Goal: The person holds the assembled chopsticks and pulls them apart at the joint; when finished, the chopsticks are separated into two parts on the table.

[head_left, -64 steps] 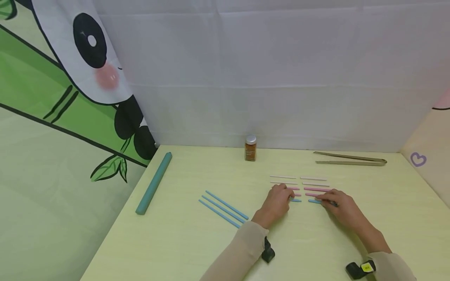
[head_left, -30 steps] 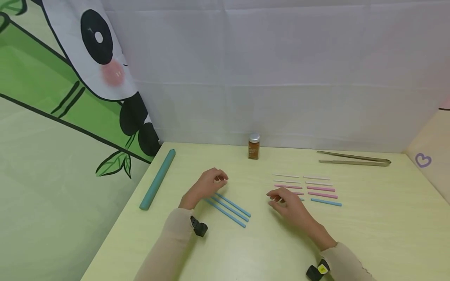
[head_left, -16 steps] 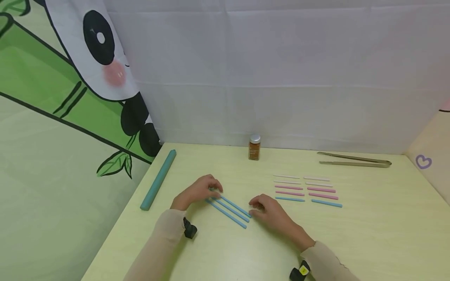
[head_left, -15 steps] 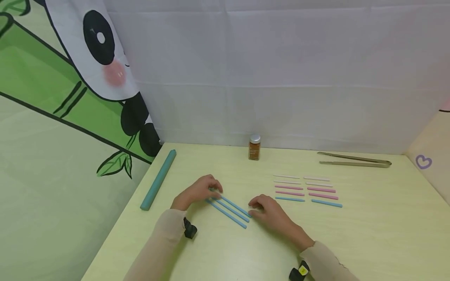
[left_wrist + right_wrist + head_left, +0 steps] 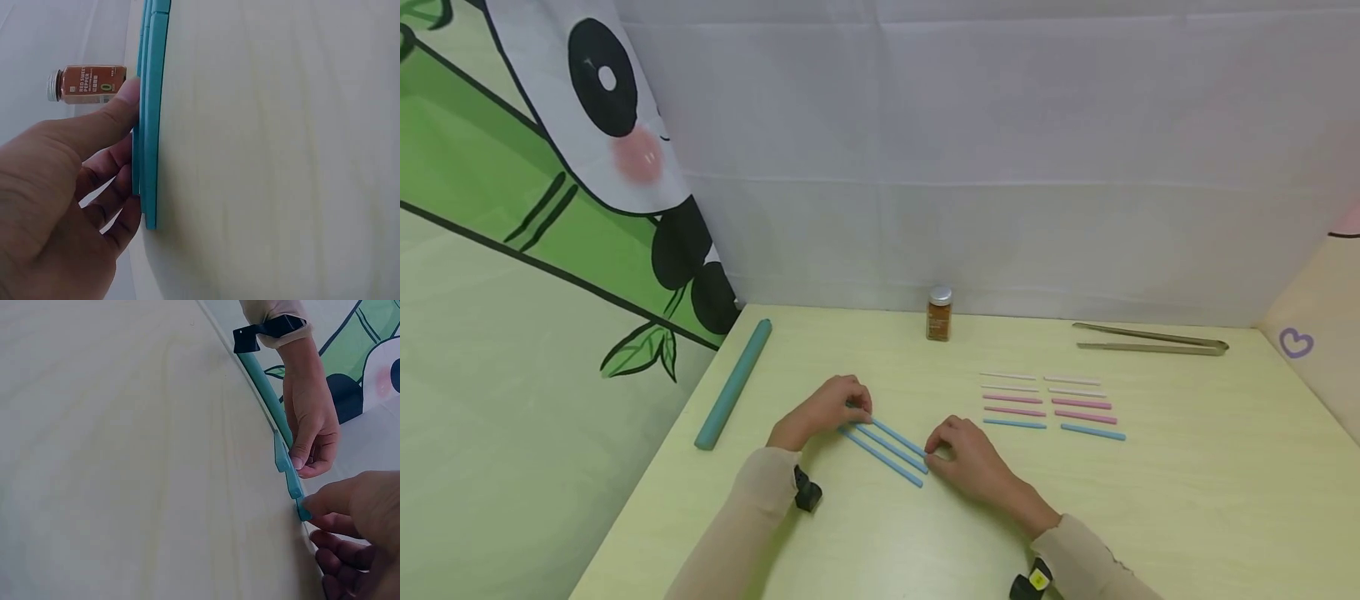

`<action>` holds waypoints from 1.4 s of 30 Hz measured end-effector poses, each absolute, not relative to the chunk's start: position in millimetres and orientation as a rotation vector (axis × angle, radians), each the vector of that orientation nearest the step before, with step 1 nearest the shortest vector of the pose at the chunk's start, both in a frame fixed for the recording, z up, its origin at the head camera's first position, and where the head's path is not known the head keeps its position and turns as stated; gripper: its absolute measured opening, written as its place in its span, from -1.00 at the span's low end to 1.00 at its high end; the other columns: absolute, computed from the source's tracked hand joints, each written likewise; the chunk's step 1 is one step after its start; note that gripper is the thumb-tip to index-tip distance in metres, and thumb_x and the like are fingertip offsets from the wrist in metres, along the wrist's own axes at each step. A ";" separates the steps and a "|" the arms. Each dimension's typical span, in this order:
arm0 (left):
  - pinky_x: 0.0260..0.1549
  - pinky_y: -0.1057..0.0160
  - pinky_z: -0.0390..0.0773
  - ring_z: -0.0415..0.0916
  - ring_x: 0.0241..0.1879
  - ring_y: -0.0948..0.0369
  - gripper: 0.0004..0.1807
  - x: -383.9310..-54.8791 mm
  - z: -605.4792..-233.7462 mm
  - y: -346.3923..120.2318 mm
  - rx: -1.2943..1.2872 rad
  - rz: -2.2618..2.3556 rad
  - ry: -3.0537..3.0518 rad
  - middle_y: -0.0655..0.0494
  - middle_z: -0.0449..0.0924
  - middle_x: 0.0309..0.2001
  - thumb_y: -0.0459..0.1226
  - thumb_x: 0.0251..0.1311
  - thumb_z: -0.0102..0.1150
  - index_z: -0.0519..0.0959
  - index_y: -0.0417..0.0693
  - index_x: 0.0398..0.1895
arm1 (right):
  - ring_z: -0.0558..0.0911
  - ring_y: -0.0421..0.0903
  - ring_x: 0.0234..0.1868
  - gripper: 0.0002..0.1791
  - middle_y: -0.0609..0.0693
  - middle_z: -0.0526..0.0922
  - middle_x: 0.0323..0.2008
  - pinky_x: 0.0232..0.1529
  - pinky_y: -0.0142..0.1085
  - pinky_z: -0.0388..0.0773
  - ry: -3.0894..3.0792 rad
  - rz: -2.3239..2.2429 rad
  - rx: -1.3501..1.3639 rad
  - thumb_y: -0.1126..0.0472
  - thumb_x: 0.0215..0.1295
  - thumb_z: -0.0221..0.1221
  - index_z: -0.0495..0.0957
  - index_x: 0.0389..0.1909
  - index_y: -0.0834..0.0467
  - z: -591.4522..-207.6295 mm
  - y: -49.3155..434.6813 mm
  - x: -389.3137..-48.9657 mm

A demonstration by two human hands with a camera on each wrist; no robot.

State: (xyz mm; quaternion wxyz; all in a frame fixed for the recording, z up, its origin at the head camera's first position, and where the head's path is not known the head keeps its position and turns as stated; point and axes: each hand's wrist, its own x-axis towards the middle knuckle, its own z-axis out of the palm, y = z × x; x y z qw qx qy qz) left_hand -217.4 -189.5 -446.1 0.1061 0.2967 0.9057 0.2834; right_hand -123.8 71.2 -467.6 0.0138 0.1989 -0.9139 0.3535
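Three long blue sticks lie side by side and slanted on the table. The farthest blue stick (image 5: 898, 437) has a hand at each end. My left hand (image 5: 831, 404) pinches its left end between thumb and fingers, which also shows in the left wrist view. At the other end, my right hand (image 5: 970, 454) pinches the tip with thumb and index finger; the right wrist view shows this contact at the stick's end (image 5: 304, 511). The middle blue stick (image 5: 891, 449) and nearest blue stick (image 5: 881, 457) lie just in front. Their upper left ends are partly hidden by the left hand.
To the right are two columns of short sticks: white, pink (image 5: 1081, 404) and blue (image 5: 1093, 432). A spice jar (image 5: 938, 315) stands at the back, metal tongs (image 5: 1150, 342) lie back right, and a thick green roll (image 5: 733, 385) lies along the left edge.
Both hands have moved left from the short pink and blue sticks to the long blue sticks. In the last half second the right thumb and finger have come together on the far stick's end.
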 end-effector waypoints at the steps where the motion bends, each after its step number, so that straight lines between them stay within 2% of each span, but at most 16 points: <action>1: -0.25 0.27 0.39 0.33 -0.36 0.27 -0.91 -217.1 -445.7 -189.5 0.874 0.835 2.672 0.19 0.46 -0.41 -0.23 0.11 0.32 0.59 0.03 -0.47 | 0.45 -0.19 -0.19 -0.94 -0.18 0.53 -0.30 -0.09 -0.21 0.45 -2.842 1.104 0.611 0.19 0.15 0.31 0.61 -0.42 -0.01 -467.6 70.8 -123.8; 5: -0.22 0.29 0.43 0.38 -0.34 0.30 -0.91 -216.0 -442.5 -188.2 0.874 0.843 2.687 0.20 0.52 -0.38 -0.26 0.16 0.29 0.57 0.01 -0.44 | 0.50 -0.20 -0.20 -0.97 -0.19 0.58 -0.32 -0.09 -0.20 0.47 -2.812 1.144 0.545 0.21 0.16 0.29 0.62 -0.41 0.05 -467.2 70.6 -124.5; 9: -0.24 0.30 0.46 0.41 -0.34 0.31 -0.92 -213.3 -435.6 -184.8 0.886 0.828 2.721 0.21 0.55 -0.37 -0.27 0.17 0.27 0.55 0.00 -0.42 | 0.54 -0.27 -0.33 -0.96 -0.22 0.62 -0.42 -0.22 -0.34 0.50 -2.790 1.232 0.498 0.22 0.21 0.25 0.61 -0.36 0.11 -464.2 72.4 -125.7; 13: -0.22 0.30 0.48 0.44 -0.32 0.30 -0.90 -208.3 -424.3 -178.4 0.929 0.773 2.761 0.19 0.52 -0.38 -0.27 0.16 0.28 0.53 -0.01 -0.42 | 0.48 -0.29 -0.43 -0.96 -0.20 0.57 -0.47 -0.34 -0.44 0.46 -2.774 1.332 0.500 0.29 0.23 0.21 0.59 -0.31 0.11 -459.0 73.9 -128.6; 18: -0.23 0.31 0.47 0.43 -0.32 0.27 -0.96 -201.2 -408.9 -164.4 0.973 0.699 2.775 0.17 0.51 -0.35 -0.27 0.20 0.25 0.62 -0.03 -0.33 | 0.43 -0.24 -0.40 -0.91 -0.18 0.51 -0.44 -0.34 -0.43 0.41 -2.758 1.335 0.506 0.28 0.26 0.22 0.61 -0.24 0.07 -452.2 73.7 -134.8; 21: -0.27 0.32 0.44 0.42 -0.34 0.27 -0.91 -198.6 -403.3 -155.9 1.022 0.660 2.757 0.16 0.54 -0.33 -0.27 0.23 0.21 0.68 -0.02 -0.26 | 0.41 -0.22 -0.39 -0.91 -0.17 0.49 -0.44 -0.35 -0.41 0.39 -2.736 1.284 0.527 0.26 0.25 0.24 0.63 -0.23 0.07 -447.7 72.8 -138.5; 26: -0.27 0.35 0.45 0.45 -0.32 0.27 -0.88 -194.4 -400.1 -145.9 1.070 0.658 2.698 0.14 0.57 -0.28 -0.29 0.27 0.17 0.67 -0.05 -0.20 | 0.39 -0.22 -0.41 -0.92 -0.16 0.47 -0.45 -0.38 -0.41 0.38 -2.716 1.184 0.558 0.25 0.24 0.26 0.65 -0.25 0.08 -442.1 70.5 -142.7; 42: -0.28 0.39 0.45 0.44 -0.34 0.30 -0.95 -192.7 -405.8 -133.3 1.039 0.806 2.668 0.14 0.54 -0.32 -0.31 0.25 0.19 0.62 -0.08 -0.28 | 0.42 -0.24 -0.41 -0.94 -0.12 0.52 -0.39 -0.36 -0.42 0.43 -2.692 1.129 0.623 0.27 0.24 0.25 0.62 -0.28 0.12 -439.8 72.2 -143.6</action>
